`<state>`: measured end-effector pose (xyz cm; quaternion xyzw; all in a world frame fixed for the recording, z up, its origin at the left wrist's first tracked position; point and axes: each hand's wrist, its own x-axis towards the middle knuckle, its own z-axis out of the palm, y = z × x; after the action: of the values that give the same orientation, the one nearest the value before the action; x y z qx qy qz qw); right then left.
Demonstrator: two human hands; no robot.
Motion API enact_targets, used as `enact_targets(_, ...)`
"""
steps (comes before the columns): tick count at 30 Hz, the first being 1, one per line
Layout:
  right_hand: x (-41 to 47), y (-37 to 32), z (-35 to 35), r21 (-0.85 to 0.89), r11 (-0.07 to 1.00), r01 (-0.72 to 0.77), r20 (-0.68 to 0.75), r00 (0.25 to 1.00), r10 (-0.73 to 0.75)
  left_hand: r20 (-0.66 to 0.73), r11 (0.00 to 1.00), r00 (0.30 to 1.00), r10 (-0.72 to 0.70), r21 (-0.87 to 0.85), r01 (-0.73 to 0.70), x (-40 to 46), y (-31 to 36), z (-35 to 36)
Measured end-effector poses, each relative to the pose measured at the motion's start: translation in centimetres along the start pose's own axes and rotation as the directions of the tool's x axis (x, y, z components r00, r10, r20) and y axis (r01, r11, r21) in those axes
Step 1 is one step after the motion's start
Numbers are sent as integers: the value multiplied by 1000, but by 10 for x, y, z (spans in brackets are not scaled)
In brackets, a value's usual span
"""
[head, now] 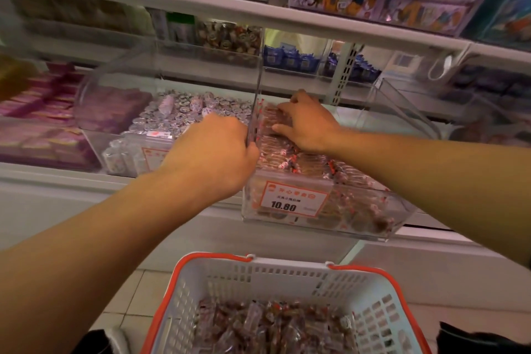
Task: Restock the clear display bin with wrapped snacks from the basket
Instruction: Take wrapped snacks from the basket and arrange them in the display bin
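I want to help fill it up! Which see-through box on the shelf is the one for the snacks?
Find the white basket with the orange rim on the floor; the clear bin juts off the shelf edge right above it. It holds brown wrapped snacks and wears a 10.80 price tag, unlike the silvery sweets next door.

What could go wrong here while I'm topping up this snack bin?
The clear bin juts past the shelf edge; your right hand pressing on the wrapped snacks might tip it forward.

The left hand grips the raised clear lid; a slip may drop it on your right hand.

Snacks are heaped near the rim, so more from the basket may spill over.
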<state>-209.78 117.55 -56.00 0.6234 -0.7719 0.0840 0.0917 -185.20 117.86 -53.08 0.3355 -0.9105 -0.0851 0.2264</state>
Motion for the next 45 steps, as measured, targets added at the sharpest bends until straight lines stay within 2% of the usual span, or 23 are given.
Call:
enact_targets(2, -2, 0, 2, -89, 995, 54, 21, 998, -52, -15, 1000, 1000, 12, 0, -12, -1, 0, 1)
enact_targets(4, -2, -3, 5, -67, 994, 82, 98, 992, -75, -24, 1000, 999, 23, 7, -22, -2, 1, 2)
enact_targets(9, 13, -21, 7, 119, 990, -78, 130, 990, 62, -33, 1000, 999, 25, 9, -25, -1, 0, 4)
enact_targets(16, 19, -22, 4, -59, 996, -73, 290, 953, 87, -48, 999, 998, 32, -2, -33, -2, -1, 3)
enact_targets(21, 20, -30, 5, -129, 989, -69, 267, 958, 102, -51, 1000, 999, 20, 14, -19, -1, -1, 6)
enact_targets(26, 23, -42, 8, -92, 989, -118, 232, 963, 137, -44, 1000, 999, 19, 1, -19, -1, -2, 6)
enact_targets(32, 20, -40, -3, 13, 986, -166, 304, 940, 154, -42, 1000, 999, 5, 14, -4, -7, 4, 0)
enact_targets(35, 6, -47, -30, 82, 980, -182, 248, 956, 157, -110, 1000, 994, -6, 18, 8, -10, 6, -11)
enact_targets(37, -16, -55, -54, 140, 986, -87, 69, 995, 78, -155, 999, 987, 30, -23, -34, -14, 7, -23)
enact_targets(38, -30, -58, -64, 189, 982, -29, -90, 995, 46, -116, 996, 992, 55, -64, -63, -16, 7, -28)
enact_targets(39, -50, -63, -72, 260, 965, 34, -294, 955, 46, -15, 989, 997, 81, -125, -82, -19, 7, -33)
enact_targets(40, -73, -68, -78, 311, 943, 116, -517, 854, 65, 137, 980, 985, 109, -179, -84, -24, 8, -36)
enact_targets(41, -101, -73, -79, 328, 920, 216, -696, 713, 80, 316, 979, 941, 120, -196, -59, -29, 10, -35)
enact_targets(42, -130, -79, -71, 320, 890, 324, -804, 590, 74, 481, 986, 871, 101, -165, -24, -34, 12, -29)
enact_targets(43, -159, -84, -53, 311, 864, 395, -837, 545, 53, 625, 995, 778, 64, -99, -3, -40, 14, -19)
enact_targets(44, -188, -91, -28, 339, 849, 406, -809, 586, 43, 744, 1000, 668, 8, -18, 8, -47, 15, -3)
enact_targets(45, -213, -96, -1, 390, 849, 356, -731, 681, 50, 825, 998, 562, -53, 54, 16, -55, 17, 17)
